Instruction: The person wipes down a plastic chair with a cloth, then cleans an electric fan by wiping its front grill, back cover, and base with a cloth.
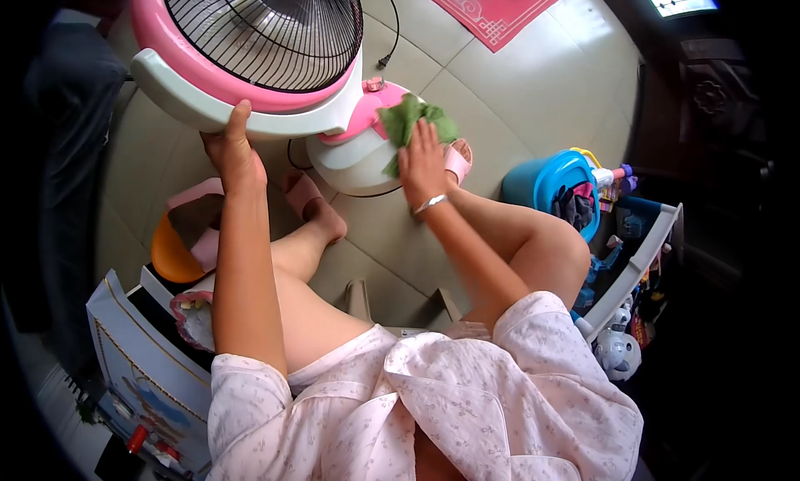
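A pink and white electric heater (242, 113) with a round black wire grille (267, 39) leans at the upper left in the head view. My left hand (233, 152) is closed around the lower edge of its white frame, thumb up against the pink rim. The heater's round white and pink base (342, 162) rests on the tiled floor between my feet. A green cloth (404, 119) lies against the right side of that base, held there under the fingers of my right hand (423, 164). Cloth and fingers hide part of the base.
At right stand a blue bucket (542, 181) with dark cloth in it and a bin (637, 285) of toys. An orange and pink slipper-like item (179, 244) is on the left. A black power cord (397, 23) and red mat (500, 10) are on the floor ahead.
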### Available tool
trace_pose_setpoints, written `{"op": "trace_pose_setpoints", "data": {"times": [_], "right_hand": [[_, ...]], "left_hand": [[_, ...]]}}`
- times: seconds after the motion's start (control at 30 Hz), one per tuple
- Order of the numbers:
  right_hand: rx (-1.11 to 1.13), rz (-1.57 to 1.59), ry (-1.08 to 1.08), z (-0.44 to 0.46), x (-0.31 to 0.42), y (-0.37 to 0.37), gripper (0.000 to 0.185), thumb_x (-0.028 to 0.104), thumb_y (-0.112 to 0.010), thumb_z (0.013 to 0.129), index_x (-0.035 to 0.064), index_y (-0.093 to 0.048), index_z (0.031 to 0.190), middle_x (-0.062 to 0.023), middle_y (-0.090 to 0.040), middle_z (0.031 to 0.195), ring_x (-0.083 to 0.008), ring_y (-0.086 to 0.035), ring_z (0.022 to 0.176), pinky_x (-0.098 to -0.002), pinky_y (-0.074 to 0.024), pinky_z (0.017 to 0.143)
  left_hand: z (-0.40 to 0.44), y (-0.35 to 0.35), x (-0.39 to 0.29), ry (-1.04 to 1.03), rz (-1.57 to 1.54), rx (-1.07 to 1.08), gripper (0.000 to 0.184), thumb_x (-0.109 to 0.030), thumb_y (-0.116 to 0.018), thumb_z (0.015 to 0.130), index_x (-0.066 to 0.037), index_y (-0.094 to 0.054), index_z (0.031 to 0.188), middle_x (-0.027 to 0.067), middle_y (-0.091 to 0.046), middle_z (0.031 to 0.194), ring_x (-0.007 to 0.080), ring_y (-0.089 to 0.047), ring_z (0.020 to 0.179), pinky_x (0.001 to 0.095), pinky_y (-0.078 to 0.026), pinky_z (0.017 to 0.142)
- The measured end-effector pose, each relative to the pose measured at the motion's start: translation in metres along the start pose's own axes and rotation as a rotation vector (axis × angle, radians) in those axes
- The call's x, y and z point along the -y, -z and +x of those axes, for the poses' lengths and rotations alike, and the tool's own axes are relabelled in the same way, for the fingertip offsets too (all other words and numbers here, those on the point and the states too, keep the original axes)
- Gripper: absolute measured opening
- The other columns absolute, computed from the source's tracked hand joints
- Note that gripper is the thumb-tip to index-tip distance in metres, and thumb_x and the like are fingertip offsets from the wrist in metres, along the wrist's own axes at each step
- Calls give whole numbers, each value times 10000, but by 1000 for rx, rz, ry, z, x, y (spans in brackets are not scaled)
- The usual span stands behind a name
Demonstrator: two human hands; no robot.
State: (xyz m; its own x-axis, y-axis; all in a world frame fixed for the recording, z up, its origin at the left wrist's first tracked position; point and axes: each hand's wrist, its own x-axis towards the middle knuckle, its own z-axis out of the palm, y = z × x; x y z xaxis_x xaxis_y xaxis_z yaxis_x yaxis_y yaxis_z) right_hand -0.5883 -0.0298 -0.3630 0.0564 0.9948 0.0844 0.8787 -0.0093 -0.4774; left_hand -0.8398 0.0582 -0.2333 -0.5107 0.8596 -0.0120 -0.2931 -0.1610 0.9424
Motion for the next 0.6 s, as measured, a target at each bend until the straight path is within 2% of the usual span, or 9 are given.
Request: {"op": "trace_pose_setpoints", "data": {"times": [0.13,0.17,0.2,0.27,0.3,0.37,0.47,0.53,0.6], "right_hand": [[124,-64,194,-34,53,6,541,198,-491,895,26,-384,1396,-142,-336,1483,-308,-242,1410,-467,-200,1136],[120,-86,250,-40,63,-3,553,174,-487,873,84,-389,1409,-94,-349,1483,-295,-229,1417,-453,-172,1147],[154,-105,308,-41,72,-3,524,176,-495,861,155,-453,1382,-52,-370,1471,-275,-218,1421,-446,-152,1157],[251,-153,477,-36,83,-7,447,171,-509,843,208,-568,1284,-4,-387,1461,-245,-241,1411,-444,-154,1160],[248,-149,476,-31,88,-7,447,171,-509,843,208,-568,1284,-4,-387,1461,-245,-241,1411,-444,-154,1160],[548,-323,603,-16,97,-7,360,182,-530,822,226,-653,1158,13,-440,1416,-218,-277,1388,-434,-155,1165],[463,-253,708,-4,77,-1,311,191,-549,809,234,-680,1088,27,-467,1390,-202,-308,1367,-430,-166,1162],[337,-249,738,-5,52,12,322,235,-573,822,231,-663,1131,11,-488,1366,-216,-330,1353,-452,-170,1155],[175,3,514,-2,31,39,394,272,-584,851,222,-585,1241,-11,-474,1380,-234,-355,1338,-457,-198,1139]], "left_hand": [[-4,-3,-2,-15,16,32,664,-36,-750,690,-42,-454,1284,47,-514,1237,182,-480,1144,344,-347,1041],[-5,-4,-2,-16,13,35,664,-36,-750,690,-42,-454,1284,47,-514,1237,182,-480,1144,344,-347,1041],[-4,-3,-1,-19,19,48,667,-33,-748,693,-42,-449,1289,48,-508,1248,183,-477,1150,346,-345,1043],[-4,-2,-1,-25,28,63,670,-30,-745,697,-43,-444,1295,49,-503,1259,185,-474,1156,347,-344,1045],[-4,-1,-1,-14,25,67,680,-33,-744,702,-43,-436,1308,51,-498,1267,187,-472,1160,347,-344,1045],[0,1,-2,-11,26,73,690,-36,-744,707,-43,-429,1321,53,-494,1275,189,-471,1163,348,-344,1046],[3,8,-4,27,16,92,697,-45,-746,715,-53,-426,1335,37,-496,1266,175,-482,1144,332,-386,1011],[4,13,-7,102,-19,98,694,-43,-740,724,-43,-422,1340,37,-495,1261,175,-475,1150,335,-384,1009],[7,20,-7,137,-36,87,688,-52,-746,713,-39,-434,1327,41,-489,1260,169,-468,1150,337,-375,1012]]}}
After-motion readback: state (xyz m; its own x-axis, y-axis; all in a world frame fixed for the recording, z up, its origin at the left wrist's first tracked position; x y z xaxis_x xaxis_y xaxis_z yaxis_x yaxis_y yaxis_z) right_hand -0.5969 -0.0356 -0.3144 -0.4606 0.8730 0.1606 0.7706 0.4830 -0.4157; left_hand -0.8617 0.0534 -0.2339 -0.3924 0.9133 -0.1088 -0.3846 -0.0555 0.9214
